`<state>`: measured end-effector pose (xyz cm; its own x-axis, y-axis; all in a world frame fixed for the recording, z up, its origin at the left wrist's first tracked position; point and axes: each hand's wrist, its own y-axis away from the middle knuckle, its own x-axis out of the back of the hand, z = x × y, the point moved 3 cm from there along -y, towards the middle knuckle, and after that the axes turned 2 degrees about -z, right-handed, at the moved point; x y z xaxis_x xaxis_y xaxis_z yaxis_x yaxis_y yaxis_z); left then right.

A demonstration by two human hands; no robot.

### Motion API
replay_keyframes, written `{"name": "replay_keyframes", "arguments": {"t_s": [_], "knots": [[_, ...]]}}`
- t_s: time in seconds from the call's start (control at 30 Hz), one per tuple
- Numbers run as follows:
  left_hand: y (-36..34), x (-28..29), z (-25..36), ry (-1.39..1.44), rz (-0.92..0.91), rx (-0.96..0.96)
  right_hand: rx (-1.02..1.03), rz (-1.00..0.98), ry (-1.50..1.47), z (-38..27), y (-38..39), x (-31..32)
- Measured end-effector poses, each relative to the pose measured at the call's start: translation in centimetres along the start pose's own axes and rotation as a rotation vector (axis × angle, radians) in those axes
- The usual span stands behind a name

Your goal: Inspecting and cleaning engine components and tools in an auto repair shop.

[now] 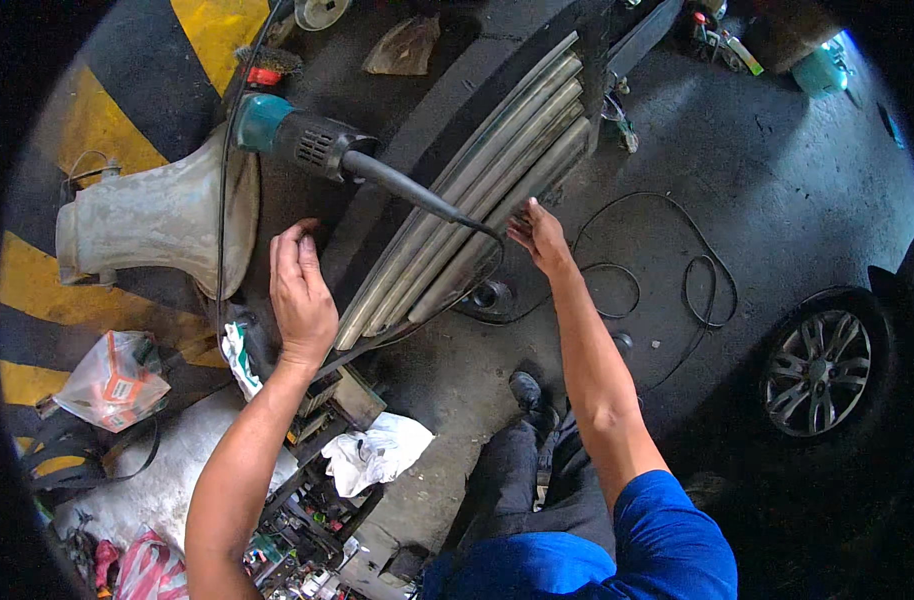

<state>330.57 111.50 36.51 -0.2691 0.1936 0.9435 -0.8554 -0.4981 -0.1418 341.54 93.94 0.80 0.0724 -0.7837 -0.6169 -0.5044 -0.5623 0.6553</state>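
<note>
A long dark panel with several pale, ridged bars runs diagonally in front of me. A teal and black corded power tool lies over its far-left side, its black cord crossing the bars. My left hand is beside the panel's left edge, fingers bent, thumb apart, with nothing visible in it. At the opposite edge, close to the cord's bend, my right hand has its fingers partly spread and holds nothing I can see. Whether either hand touches the panel, I cannot tell.
A worn pale funnel-shaped part stands at left on striped floor. Cord loops lie on the dark floor right of me, before a wheel. A white cloth and cluttered tools are at lower left.
</note>
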Motion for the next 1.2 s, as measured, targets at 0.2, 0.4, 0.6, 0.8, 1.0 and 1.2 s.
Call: {"name": "replay_keyframes", "arguments": {"t_s": [0.2, 0.4, 0.6, 0.8, 1.0, 1.2], "knots": [[0.0, 1.0, -0.6, -0.022, 0.031, -0.008, 0.101, 0.039, 0.066, -2.6, 0.7, -7.4], [-0.2, -0.6, 0.4, 0.013, 0.033, -0.024, 0.068, 0.059, -0.114, -2.7, -1.1, -4.2], [0.1, 0.4, -0.2, -0.035, 0.051, -0.046, 0.142, 0.026, -0.166, -1.2, 4.6, -0.6], [0.1, 0.4, -0.2, -0.039, 0.024, -0.003, 0.153, 0.081, -0.169, -1.1, 12.3, 6.1], [-0.1, -0.2, -0.4, -0.045, 0.008, -0.001, 0.141, 0.121, -0.138, -1.6, 16.6, 10.9], [-0.4, 0.0, 0.2, -0.022, 0.047, -0.052, 0.129, 0.045, -0.086, -1.7, 16.8, 10.9]]}}
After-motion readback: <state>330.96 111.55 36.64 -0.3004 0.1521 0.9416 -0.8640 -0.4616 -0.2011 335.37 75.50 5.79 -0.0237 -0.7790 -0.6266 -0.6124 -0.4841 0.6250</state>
